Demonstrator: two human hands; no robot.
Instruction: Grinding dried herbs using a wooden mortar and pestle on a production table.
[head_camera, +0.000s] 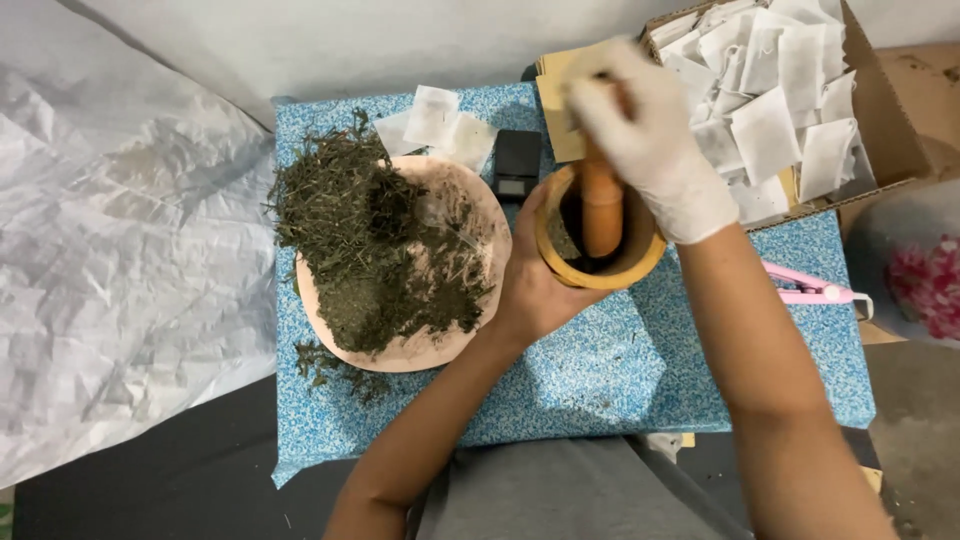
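I looked down at a low table (620, 370) covered in blue speckled paper. My right hand (650, 130), in a white glove, was closed in a fist around the top of a wooden pestle (602, 210). The pestle stood nearly upright inside a round wooden mortar (560, 262), near the table's middle. My bare left hand (535, 285) cupped the mortar's near side, fingers curled against its wall to steady it. Dark crushed herb showed at the bottom of the mortar, though I could not tell how much.

Just left of the mortar sat a pale plate (470, 335) heaped with dried green herbs (350, 230), some spilling over its far rim and some scattered on the table. A small black scale (517, 163) stood behind them. A cardboard box (890, 110) of white empty tea bags (770, 120) lay at the far right, and a pink tool (810, 291) beside my forearm.

I judged that a hard or off-centre stroke could tip the mortar, or throw herb out. My left wrist lay close to the plate and could nudge it, spilling more.
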